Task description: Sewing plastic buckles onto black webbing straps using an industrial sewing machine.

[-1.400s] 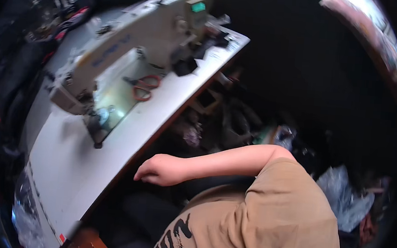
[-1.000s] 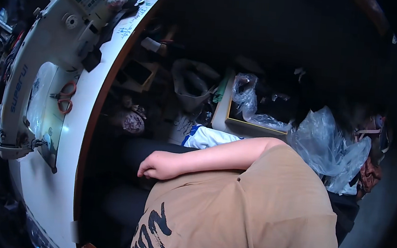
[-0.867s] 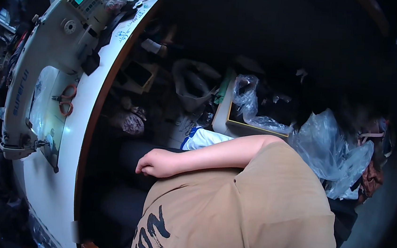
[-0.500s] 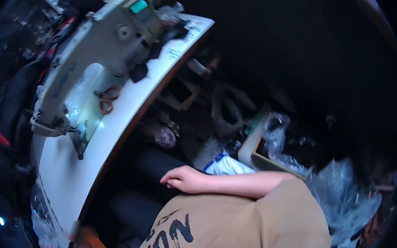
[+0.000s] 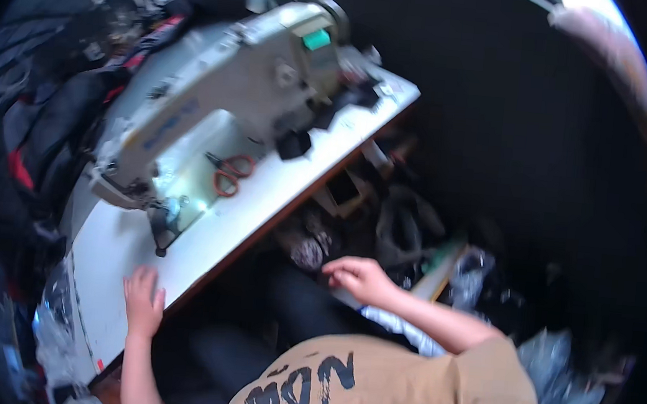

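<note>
Left hand [image 5: 143,299] flat on the white table [image 5: 110,260] near its front edge, fingers spread wide, holding nothing; right hand [image 5: 361,278] off the table, down over the dark clutter below its edge, fingers loosely curled, nearest a dark speckled bundle [image 5: 305,248], contact impossible to confirm; whether anything sits in that grip cannot be told.

Sewing machine [image 5: 217,100] standing across the table, lamp lit over the needle area [image 5: 177,208]; orange-handled scissors [image 5: 226,174] lying on the machine bed, well apart from both hands.

Possible trouble, as a judgement: body twisted and leaning low to the right, weight on the left palm close to the table edge; a slip of that palm likely to tip balance; right hand groping among tangled, dim things, so snagging on a cord or bag seems possible; left hand not far from the needle, hazardous should the machine run.

Hard to make out: most of the floor clutter lost in shadow and motion blur; crumpled clear plastic bags [image 5: 555,368] at lower right partly cut off; right fingertips blurred; needle itself too small to see; dark cloth heaps [image 5: 28,145] at far left indistinct; lap hidden by tan shirt [image 5: 399,393].
</note>
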Motion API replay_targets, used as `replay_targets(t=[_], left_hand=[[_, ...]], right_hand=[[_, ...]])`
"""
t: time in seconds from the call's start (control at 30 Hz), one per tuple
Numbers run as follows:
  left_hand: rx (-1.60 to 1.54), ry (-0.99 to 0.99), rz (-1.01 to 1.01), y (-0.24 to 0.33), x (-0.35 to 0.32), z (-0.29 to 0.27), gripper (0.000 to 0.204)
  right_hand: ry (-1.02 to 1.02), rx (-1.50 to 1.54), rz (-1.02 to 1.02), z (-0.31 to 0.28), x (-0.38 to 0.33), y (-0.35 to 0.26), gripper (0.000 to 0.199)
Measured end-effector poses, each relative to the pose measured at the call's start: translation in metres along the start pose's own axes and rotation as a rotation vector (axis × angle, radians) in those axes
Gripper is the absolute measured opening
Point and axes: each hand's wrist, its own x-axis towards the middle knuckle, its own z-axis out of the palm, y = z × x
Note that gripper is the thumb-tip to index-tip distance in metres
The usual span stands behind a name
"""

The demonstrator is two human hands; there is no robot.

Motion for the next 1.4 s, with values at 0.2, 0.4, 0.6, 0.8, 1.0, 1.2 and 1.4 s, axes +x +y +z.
replay_targets(t=[0.2,0.4,0.6,0.8,1.0,1.2,1.4], left_hand=[[-0.214,0.122,-0.164,-0.065,-0.001,0.041,0.048],[-0.333,0.169,-0.166,-0.048,0.012,0.039,0.042],[-0.195,0.221,-0.222,-0.046,-0.007,0.036,0.037],[-0.120,0.211,-0.226,-0.042,-0.009,0.030,0.037],[-0.060,0.178,-0.233,-0.054,-0.013,0.024,0.037],[-0.030,0.103,-0.170,-0.048,0.000,0.025,0.039],[0.009,0.100,-0.173,-0.046,-0.007,0.011,0.040]], right_hand=[[0.118,-0.020,0.217,-0.010,-0.008,0.030,0.025],[0.080,-0.245,0.343,0.025,-0.045,0.086,0.023],[0.253,-0.221,0.542,-0.016,0.001,0.159,0.021],[0.145,-0.627,1.051,-0.072,0.005,0.312,0.024],[0.251,-0.538,1.161,-0.028,-0.010,0.359,0.044],[0.862,-0.360,1.306,-0.046,-0.006,0.419,0.058],[0.385,-0.284,1.231,-0.066,0.011,0.409,0.054]])
